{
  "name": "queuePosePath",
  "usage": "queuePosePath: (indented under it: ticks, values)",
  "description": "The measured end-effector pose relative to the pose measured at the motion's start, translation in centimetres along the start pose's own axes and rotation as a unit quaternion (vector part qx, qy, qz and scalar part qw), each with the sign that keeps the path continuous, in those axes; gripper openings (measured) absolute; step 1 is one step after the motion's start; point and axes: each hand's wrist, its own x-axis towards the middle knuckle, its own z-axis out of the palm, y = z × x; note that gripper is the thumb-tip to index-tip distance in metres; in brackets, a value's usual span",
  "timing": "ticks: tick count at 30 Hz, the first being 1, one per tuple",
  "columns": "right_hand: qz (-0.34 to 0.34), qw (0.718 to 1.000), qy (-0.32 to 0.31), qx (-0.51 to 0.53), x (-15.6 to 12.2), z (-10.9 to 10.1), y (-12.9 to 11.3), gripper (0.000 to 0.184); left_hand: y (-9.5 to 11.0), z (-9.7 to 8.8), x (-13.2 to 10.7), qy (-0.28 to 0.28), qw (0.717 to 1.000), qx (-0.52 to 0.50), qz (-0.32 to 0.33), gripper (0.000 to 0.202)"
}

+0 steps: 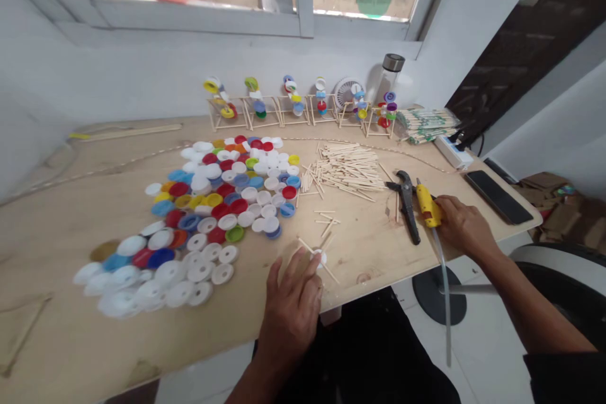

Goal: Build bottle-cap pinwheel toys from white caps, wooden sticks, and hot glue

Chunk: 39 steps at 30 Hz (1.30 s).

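Observation:
My left hand (291, 300) lies palm down near the table's front edge, fingers stretched and spread. Its index fingertip rests on a small white plastic disc (320, 257), from which thin wooden sticks (330, 273) splay outward. The fingertips partly cover the disc. On the right, my right hand (460, 222) is closed around a yellow glue gun (428, 207), whose nozzle points away from me. A long translucent glue stick (445, 293) trails from its back end over the table edge. Black-handled cutting pliers (408, 208) lie just left of the glue gun.
Many coloured bottle caps (222, 202) spread across the left-centre, beside piled wooden sticks (350, 167). Several stick frames with caps (265, 110) line the wall, near a small fan (349, 93) and bottle (389, 76). A phone (497, 196) and power strip (453, 153) lie right.

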Motion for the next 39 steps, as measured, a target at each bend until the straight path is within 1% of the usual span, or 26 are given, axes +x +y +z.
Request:
queuePosePath:
  ticks: [2,3,4,5,6,7,8,9,11,13,16,17,18,19,21,23,25,27,29,31,35,39]
  values:
    - [0.025,0.998,0.011,0.052,0.1,-0.4,0.5,0.034,0.0,-0.1,0.0,-0.007,1.0,0.008,-0.001,0.016]
    - [0.054,0.993,0.023,0.099,0.1,-0.7,0.7,0.036,0.0,-0.2,0.0,-0.011,1.0,0.013,0.0,0.016]
    - [0.095,0.981,0.034,0.167,0.2,-1.1,0.8,0.038,0.0,-0.3,0.0,-0.016,1.0,0.017,0.003,0.016]
    - [0.143,0.958,0.045,0.245,0.3,-1.4,0.8,0.04,0.0,-0.3,0.1,-0.018,1.0,0.02,0.006,0.016]
    - [0.187,0.927,0.053,0.32,0.4,-1.7,0.7,0.04,0.0,-0.4,0.1,-0.018,1.0,0.023,0.008,0.017]
    - [0.221,0.894,0.06,0.385,0.6,-2.1,0.5,0.039,0.0,-0.4,0.1,-0.018,1.0,0.023,0.01,0.017]
    - [0.241,0.863,0.064,0.44,0.9,-2.4,0.1,0.037,0.0,-0.4,0.1,-0.018,1.0,0.022,0.011,0.017]
    - [0.247,0.838,0.066,0.481,1.2,-2.7,-0.3,0.035,0.0,-0.3,0.1,-0.016,1.0,0.02,0.011,0.017]
    - [0.236,0.811,0.062,0.532,1.7,-3.3,-1.5,0.033,0.0,-0.3,0.2,-0.015,1.0,0.019,0.009,0.016]
    - [0.229,0.766,0.054,0.598,2.1,-3.9,-3.0,0.03,0.0,-0.3,0.2,-0.019,1.0,0.014,0.008,0.015]
    - [0.217,0.692,0.015,0.689,1.8,-5.0,-5.9,0.026,-0.1,-0.4,0.3,-0.019,1.0,-0.005,0.003,0.015]
    - [0.211,0.68,-0.011,0.702,1.5,-5.4,-6.9,0.027,-0.1,-0.5,0.4,-0.019,1.0,-0.013,0.0,0.015]
    - [0.203,0.678,-0.041,0.705,1.0,-5.7,-7.9,0.028,-0.1,-0.6,0.4,-0.018,1.0,-0.022,-0.001,0.015]
    - [0.195,0.682,-0.074,0.701,0.5,-6.0,-8.9,0.03,-0.2,-0.7,0.4,-0.018,0.999,-0.029,-0.003,0.016]
    - [0.178,0.702,-0.127,0.678,-0.6,-6.5,-10.7,0.033,-0.2,-0.8,0.5,-0.016,0.999,-0.04,-0.003,0.016]
    - [0.165,0.72,-0.167,0.653,-1.6,-6.8,-12.3,0.035,-0.3,-0.8,0.5,-0.015,0.999,-0.043,-0.001,0.016]
    - [0.155,0.723,-0.197,0.644,-2.4,-6.8,-13.5,0.036,-0.4,-0.8,0.4,-0.013,0.999,-0.039,0.001,0.016]
    - [0.141,0.717,-0.219,0.646,-2.9,-6.7,-14.3,0.036,-0.4,-0.7,0.4,-0.011,0.999,-0.035,0.0,0.015]
    - [0.122,0.718,-0.234,0.644,-3.3,-6.5,-14.9,0.035,-0.4,-0.6,0.3,-0.008,0.999,-0.032,-0.002,0.015]
    - [0.101,0.729,-0.24,0.634,-3.4,-6.3,-15.2,0.032,-0.4,-0.5,0.3,-0.005,1.0,-0.03,-0.002,0.015]
    - [0.067,0.764,-0.233,0.598,-3.3,-6.3,-15.7,0.026,-0.4,-0.4,0.3,-0.001,1.0,-0.027,-0.001,0.014]
    - [0.035,0.811,-0.214,0.543,-3.0,-6.5,-16.1,0.018,-0.3,-0.5,0.4,-0.003,1.0,-0.023,-0.002,0.014]
